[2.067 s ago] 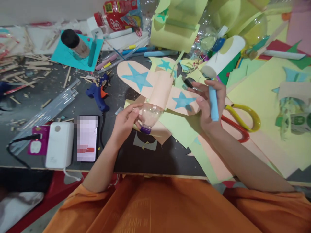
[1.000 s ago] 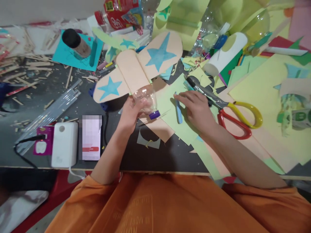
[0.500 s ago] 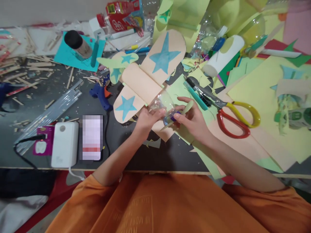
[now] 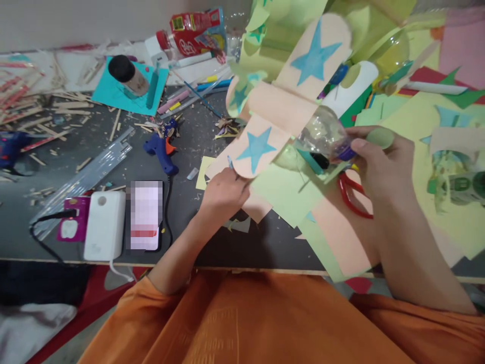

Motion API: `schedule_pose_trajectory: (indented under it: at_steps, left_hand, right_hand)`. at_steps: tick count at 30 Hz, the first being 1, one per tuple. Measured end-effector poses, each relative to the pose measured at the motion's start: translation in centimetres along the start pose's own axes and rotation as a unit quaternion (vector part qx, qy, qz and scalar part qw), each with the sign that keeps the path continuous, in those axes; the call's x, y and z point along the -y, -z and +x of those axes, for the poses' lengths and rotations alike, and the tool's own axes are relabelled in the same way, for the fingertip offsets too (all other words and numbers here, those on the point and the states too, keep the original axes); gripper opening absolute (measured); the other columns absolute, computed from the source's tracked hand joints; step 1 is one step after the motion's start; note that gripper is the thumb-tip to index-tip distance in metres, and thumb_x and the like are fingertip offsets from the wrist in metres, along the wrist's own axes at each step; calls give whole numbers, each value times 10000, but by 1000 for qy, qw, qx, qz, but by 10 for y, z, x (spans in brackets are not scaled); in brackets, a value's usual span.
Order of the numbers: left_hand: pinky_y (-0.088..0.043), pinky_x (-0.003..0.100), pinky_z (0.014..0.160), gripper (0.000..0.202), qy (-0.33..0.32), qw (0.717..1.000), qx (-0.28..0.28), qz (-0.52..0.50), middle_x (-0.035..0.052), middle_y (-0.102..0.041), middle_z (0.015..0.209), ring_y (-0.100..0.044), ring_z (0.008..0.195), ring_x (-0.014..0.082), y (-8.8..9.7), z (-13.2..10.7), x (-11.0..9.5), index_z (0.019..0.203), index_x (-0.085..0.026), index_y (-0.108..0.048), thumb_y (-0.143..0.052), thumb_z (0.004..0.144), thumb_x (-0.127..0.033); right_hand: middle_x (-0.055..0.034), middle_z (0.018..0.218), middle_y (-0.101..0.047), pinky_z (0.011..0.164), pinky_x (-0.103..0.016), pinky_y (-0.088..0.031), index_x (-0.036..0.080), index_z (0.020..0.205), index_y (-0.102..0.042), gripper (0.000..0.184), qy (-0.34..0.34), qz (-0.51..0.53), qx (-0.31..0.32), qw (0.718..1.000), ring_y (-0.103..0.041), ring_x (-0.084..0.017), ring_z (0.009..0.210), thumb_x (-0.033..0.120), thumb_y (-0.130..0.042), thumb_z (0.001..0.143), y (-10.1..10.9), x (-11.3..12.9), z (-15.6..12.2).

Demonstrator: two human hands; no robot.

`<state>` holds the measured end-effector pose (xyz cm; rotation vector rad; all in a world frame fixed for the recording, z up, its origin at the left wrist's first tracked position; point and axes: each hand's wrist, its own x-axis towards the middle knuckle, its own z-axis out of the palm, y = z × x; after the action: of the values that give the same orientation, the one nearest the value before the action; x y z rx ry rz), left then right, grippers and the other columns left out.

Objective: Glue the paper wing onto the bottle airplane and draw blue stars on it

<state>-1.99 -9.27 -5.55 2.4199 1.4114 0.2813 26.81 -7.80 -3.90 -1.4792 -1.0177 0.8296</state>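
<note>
A model plane made from a clear plastic bottle (image 4: 325,135) with peach paper wings (image 4: 282,108) bearing blue stars is lifted above the table. My right hand (image 4: 381,164) grips its nose at the purple cap, where a green paper propeller sits. My left hand (image 4: 223,193) rests on the paper sheets below the near wing, fingers curled, pinching a small blue-tipped thing I cannot name. A peach sheet lies under that hand.
A blue glue gun (image 4: 162,149), a white power bank (image 4: 105,231), a phone (image 4: 146,216) and glue sticks (image 4: 85,177) lie on the left. Red-and-yellow scissors (image 4: 350,194) lie under my right hand. Coloured paper piles (image 4: 417,131) and a white roll (image 4: 352,88) fill the right.
My right hand took the plane by its nose and lifted it up and to the right. My left hand let go of the bottle and dropped to the table.
</note>
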Motion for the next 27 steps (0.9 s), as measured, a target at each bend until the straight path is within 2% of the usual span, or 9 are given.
schedule_pose_trajectory:
  at_steps: [2,4,7,10,14,17,21,24,27]
  left_hand:
    - [-552,441,858,260,16,998,-11,60,142,-742,976,-686,914,305,6,-9,10,977,-191,-715,-468,908,-145]
    - [-535,435,869,255,32,994,-31,98,121,-750,1029,-667,935,296,13,-18,23,984,-215,-697,-456,926,-154]
    - [-526,447,884,293,62,992,-50,101,120,-767,1123,-670,966,301,20,-28,40,1030,-220,-692,-409,960,-189]
    - [-523,484,984,328,86,992,-70,65,122,-767,1254,-682,1127,330,24,-31,48,1105,-225,-704,-404,974,-251]
    - [-511,446,1114,466,112,987,-105,-45,120,-688,1439,-638,1332,304,25,-30,47,1387,-226,-594,-503,941,-323]
    - [-520,398,1134,696,142,972,-137,-130,143,-590,1556,-612,1390,286,20,-29,49,1544,-215,-435,-617,883,-339]
    - [-558,391,1092,871,175,948,-192,-183,164,-544,1591,-637,1354,284,11,-30,60,1613,-244,-325,-716,855,-421]
    - [-550,440,1103,883,172,947,-207,-172,179,-524,1601,-618,1374,324,7,-30,66,1593,-240,-377,-747,843,-525]
    - [-488,464,1177,808,154,956,-204,-147,180,-529,1595,-541,1458,353,6,-29,67,1540,-222,-469,-709,870,-605]
  right_hand:
    - [-26,626,-693,534,-425,-565,229,717,-804,61,-42,5,4,999,-586,-168,478,230,-758,677,7,1,1]
    - [-46,629,-699,534,-425,-547,235,655,-801,123,-70,-8,19,997,-602,-180,506,177,-693,641,14,0,2]
    - [-60,663,-724,570,-424,-566,263,643,-814,161,-94,-38,82,991,-667,-217,602,178,-677,636,22,-1,0]
    - [-41,677,-727,559,-375,-572,282,692,-822,134,-106,-53,134,984,-674,-203,610,218,-705,684,20,-2,-4]
    - [-26,728,-724,569,-306,-554,244,876,-816,139,-107,-52,192,974,-658,-151,594,247,-686,828,4,-3,-3]
    - [-27,816,-742,615,-305,-557,241,993,-795,180,-92,-74,263,958,-683,-157,667,283,-661,881,-10,-4,10]
    - [-28,926,-741,748,-392,-591,253,1016,-782,178,-9,-182,336,924,-646,-174,698,321,-679,889,-23,1,38]
    - [-59,1032,-756,943,-460,-577,247,1012,-773,194,35,-219,381,898,-700,-246,935,327,-624,915,-29,13,55]
    - [-69,1023,-764,922,-468,-569,233,948,-781,187,39,-267,420,866,-693,-260,921,322,-627,894,-35,25,70]
